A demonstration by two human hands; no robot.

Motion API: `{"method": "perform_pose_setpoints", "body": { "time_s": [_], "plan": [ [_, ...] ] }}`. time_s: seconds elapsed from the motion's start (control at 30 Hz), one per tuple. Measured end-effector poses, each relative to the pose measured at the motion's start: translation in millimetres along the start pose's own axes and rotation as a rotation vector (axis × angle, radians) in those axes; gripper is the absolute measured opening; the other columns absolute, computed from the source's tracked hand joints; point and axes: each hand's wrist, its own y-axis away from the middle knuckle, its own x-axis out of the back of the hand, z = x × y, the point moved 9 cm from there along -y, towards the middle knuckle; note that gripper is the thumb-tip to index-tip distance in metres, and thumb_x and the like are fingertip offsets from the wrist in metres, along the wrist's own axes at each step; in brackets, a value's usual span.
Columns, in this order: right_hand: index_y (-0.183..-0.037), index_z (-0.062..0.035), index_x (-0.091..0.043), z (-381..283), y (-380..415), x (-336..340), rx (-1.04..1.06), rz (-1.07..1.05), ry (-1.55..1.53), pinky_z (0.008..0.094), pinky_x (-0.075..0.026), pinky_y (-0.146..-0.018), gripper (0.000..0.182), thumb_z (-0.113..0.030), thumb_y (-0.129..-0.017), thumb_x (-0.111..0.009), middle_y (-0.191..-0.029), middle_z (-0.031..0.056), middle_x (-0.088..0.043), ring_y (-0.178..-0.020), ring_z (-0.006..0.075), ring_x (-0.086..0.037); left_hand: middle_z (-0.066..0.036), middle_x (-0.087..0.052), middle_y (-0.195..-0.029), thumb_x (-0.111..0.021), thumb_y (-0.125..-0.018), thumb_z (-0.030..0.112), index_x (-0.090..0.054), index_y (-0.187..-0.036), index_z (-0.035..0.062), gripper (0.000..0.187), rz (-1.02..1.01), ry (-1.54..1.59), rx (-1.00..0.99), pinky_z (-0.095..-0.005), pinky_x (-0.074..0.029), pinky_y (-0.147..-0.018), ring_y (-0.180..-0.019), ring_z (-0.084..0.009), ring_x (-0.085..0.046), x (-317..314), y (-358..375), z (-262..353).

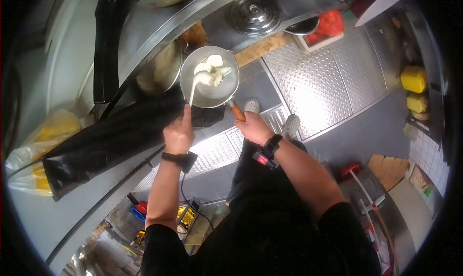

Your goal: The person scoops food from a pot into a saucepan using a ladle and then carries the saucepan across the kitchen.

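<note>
Over the edge of the steel counter [72,199] we hold a small metal saucepan [211,76] out in front of us, level, with pale white pieces [212,71] lying in its bowl. Our right hand [252,128] is clenched around the pan's wooden handle [238,112], knuckles up, the forearm running back toward our body with a dark watch [272,144] on the wrist. Our left hand [179,131] reaches up from below with the wrist nearly straight; the forefinger is stretched toward the pan's near rim, and the remaining fingers are curled in. A long white utensil [195,85] slants from the pan down to that hand, and the fingers appear to grip its lower end, though we cannot tell this for sure. A black band [179,158] with a cable hanging from it sits on the left wrist.

Just left of the pan lies a black plastic bag [115,136], spread along the counter. Beyond the pan a round steel lid [254,12] rests on a darker surface, and a red item [330,24] sits in a white tray to its right. Below us, checker-plate flooring [318,78] shines, and our shoes [251,105] show beside the handle.
</note>
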Motion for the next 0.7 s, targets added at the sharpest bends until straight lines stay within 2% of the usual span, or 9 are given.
{"method": "perform_pose_setpoints", "body": {
  "time_s": [0.07, 0.1, 0.17, 0.27, 0.33, 0.37, 0.5, 0.6, 0.7],
  "plan": [
    [-0.093, 0.0065, -0.062, 5.1, -2.2, 1.4, -0.021, 0.023, 0.003, 0.0431, -0.053, -0.063, 0.035, -0.028, -0.090, -0.062, -0.071, 0.0231, -0.065, -0.066, 0.0362, -0.067, -0.008, -0.055, -0.062, -0.064, -0.070, -0.002, -0.059, -0.131, 0.0022, 0.061, -0.051, -0.038, 0.011, -0.0394, -0.047, -0.043, -0.048, -0.0251, -0.056, -18.1, 11.4, -20.3],
    [-0.093, 0.0065, -0.062, 8.3, -2.6, 0.7, -0.020, 0.025, 0.002, 0.0431, -0.053, -0.063, 0.035, -0.028, -0.090, -0.062, -0.071, 0.0231, -0.065, -0.066, 0.0362, -0.067, -0.009, -0.055, -0.063, -0.064, -0.070, -0.002, -0.058, -0.133, 0.0020, 0.063, -0.109, -0.071, 0.023, -0.0392, -0.047, -0.043, -0.049, -0.0249, -0.056, -22.2, 9.2, -23.3],
    [-0.094, 0.0063, -0.063, 1.9, -5.7, 2.1, 0.119, 0.040, 0.151, 0.0437, -0.053, -0.067, 0.035, -0.028, -0.089, -0.063, -0.074, 0.0244, -0.065, -0.072, 0.0391, -0.067, -0.009, -0.056, -0.063, -0.064, -0.069, -0.002, -0.056, -0.134, 0.0011, 0.065, -0.073, -0.100, 0.004, -0.0392, -0.047, -0.043, -0.050, -0.0248, -0.057, -19.2, 6.4, -15.0],
    [-0.094, 0.0062, -0.063, 6.7, -6.0, -1.8, 0.100, 0.045, 0.063, 0.0428, -0.053, -0.068, 0.035, -0.029, -0.088, -0.063, -0.075, 0.0246, -0.066, -0.074, 0.0383, -0.067, -0.009, -0.056, -0.063, -0.064, -0.072, -0.001, -0.059, -0.130, 0.0008, 0.058, -0.033, -0.062, -0.024, -0.0387, -0.048, -0.043, -0.050, -0.0249, -0.057, -8.5, 6.4, -12.4],
    [-0.094, 0.0062, -0.063, 4.5, -3.3, -3.9, 0.130, 0.052, 0.114, 0.0430, -0.053, -0.069, 0.035, -0.028, -0.088, -0.063, -0.077, 0.0250, -0.066, -0.076, 0.0391, -0.067, -0.009, -0.056, -0.064, -0.065, -0.072, -0.001, -0.061, -0.128, 0.0016, 0.056, -0.139, -0.111, 0.076, -0.0388, -0.048, -0.043, -0.051, -0.0253, -0.058, -22.5, 6.2, -27.9],
    [-0.094, 0.0062, -0.064, 2.3, -6.0, 0.0, 0.152, 0.063, 0.167, 0.0432, -0.053, -0.071, 0.035, -0.028, -0.088, -0.063, -0.079, 0.0255, -0.066, -0.078, 0.0398, -0.067, -0.009, -0.057, -0.064, -0.065, -0.071, -0.001, -0.061, -0.128, 0.0020, 0.057, -0.055, -0.136, 0.041, -0.0393, -0.049, -0.044, -0.051, -0.0256, -0.058, -18.1, 7.0, -20.0],
    [-0.095, 0.0069, -0.064, 0.0, -0.7, -0.7, 0.045, 0.017, 0.029, 0.0453, -0.052, -0.076, 0.035, -0.027, -0.089, -0.063, -0.081, 0.0274, -0.066, -0.082, 0.0440, -0.066, -0.009, -0.057, -0.064, -0.064, -0.070, -0.002, -0.061, -0.128, 0.0017, 0.058, -0.069, -0.084, 0.031, -0.0393, -0.049, -0.044, -0.051, -0.0254, -0.058, -14.2, 7.5, -24.2],
    [-0.092, 0.0073, -0.063, -2.0, -6.6, -1.5, 0.191, 0.044, 0.152, 0.0441, -0.053, -0.070, 0.035, -0.028, -0.088, -0.063, -0.078, 0.0266, -0.065, -0.076, 0.0405, -0.067, -0.009, -0.056, -0.064, -0.064, -0.069, -0.003, -0.061, -0.128, 0.0011, 0.059, -0.059, -0.095, 0.025, -0.0390, -0.048, -0.044, -0.051, -0.0253, -0.058, -15.1, 0.8, -23.3],
    [-0.090, 0.0075, -0.062, 5.4, -5.4, -1.2, 0.075, 0.038, 0.060, 0.0436, -0.053, -0.067, 0.035, -0.028, -0.089, -0.063, -0.077, 0.0269, -0.065, -0.073, 0.0394, -0.067, -0.009, -0.056, -0.063, -0.063, -0.068, -0.003, -0.061, -0.128, 0.0006, 0.060, -0.062, -0.097, 0.039, -0.0389, -0.048, -0.043, -0.050, -0.0254, -0.057, -14.2, 9.4, -25.4]
  ]
}}
